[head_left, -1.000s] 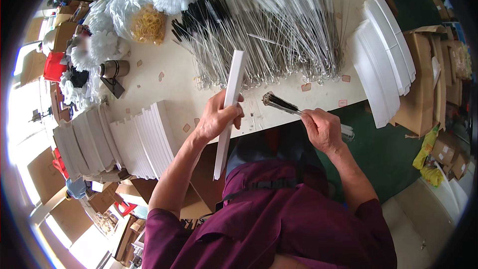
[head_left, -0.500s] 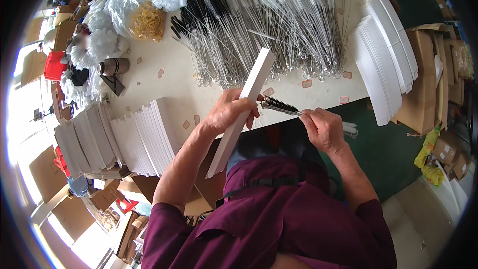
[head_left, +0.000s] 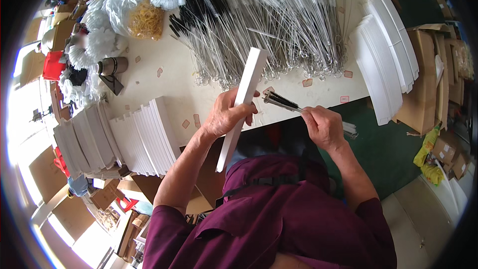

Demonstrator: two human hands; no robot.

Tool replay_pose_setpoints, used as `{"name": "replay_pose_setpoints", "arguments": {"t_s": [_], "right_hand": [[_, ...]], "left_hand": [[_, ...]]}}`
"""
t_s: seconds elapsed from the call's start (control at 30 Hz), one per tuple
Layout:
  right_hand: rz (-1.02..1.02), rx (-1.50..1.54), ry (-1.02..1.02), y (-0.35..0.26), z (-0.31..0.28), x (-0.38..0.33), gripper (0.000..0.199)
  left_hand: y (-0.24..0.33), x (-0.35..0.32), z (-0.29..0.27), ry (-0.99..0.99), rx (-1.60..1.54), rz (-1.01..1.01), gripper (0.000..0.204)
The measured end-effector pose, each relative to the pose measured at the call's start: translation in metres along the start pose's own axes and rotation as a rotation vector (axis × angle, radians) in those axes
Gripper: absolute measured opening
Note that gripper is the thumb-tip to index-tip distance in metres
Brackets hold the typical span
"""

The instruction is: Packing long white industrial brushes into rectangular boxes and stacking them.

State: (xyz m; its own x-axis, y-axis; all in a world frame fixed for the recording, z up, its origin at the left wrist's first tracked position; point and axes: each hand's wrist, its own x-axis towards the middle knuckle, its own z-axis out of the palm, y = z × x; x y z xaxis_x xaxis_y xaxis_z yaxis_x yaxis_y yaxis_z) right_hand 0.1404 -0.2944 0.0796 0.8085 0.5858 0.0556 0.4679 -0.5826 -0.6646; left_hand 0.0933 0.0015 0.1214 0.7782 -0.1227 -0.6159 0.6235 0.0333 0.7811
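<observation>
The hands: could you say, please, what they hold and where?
The left hand grips a white box near its middle; the right hand holds black-bristled brushes by their stems.

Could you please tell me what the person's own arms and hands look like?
The left sleeve and right sleeve are short, plain and maroon, ending near the elbows; both forearms are bare below them. The left hand and right hand wear no gloves, and no watch or bracelet shows.

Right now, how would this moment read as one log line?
left hand: holding long narrow white box | right hand: holding black-bristled thin wire brushes | off-white table: heaped metal-stemmed brushes
</observation>
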Motion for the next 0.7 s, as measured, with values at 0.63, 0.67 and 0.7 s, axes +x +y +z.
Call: {"name": "replay_pose_setpoints", "arguments": {"t_s": [0.63,0.67,0.7], "right_hand": [[-0.056,-0.043,-0.053,-0.004,-0.006,0.009,0.014],[-0.062,-0.034,-0.053,-0.003,-0.005,0.008,0.014],[-0.067,-0.026,-0.051,-0.002,-0.005,0.008,0.014]], "left_hand": [[0.003,0.015,0.004,-0.078,0.133,-0.06,0.038],[-0.003,0.016,0.0,-0.095,0.121,-0.069,0.038],[-0.007,0.017,-0.002,-0.113,0.109,-0.077,0.037]]}}
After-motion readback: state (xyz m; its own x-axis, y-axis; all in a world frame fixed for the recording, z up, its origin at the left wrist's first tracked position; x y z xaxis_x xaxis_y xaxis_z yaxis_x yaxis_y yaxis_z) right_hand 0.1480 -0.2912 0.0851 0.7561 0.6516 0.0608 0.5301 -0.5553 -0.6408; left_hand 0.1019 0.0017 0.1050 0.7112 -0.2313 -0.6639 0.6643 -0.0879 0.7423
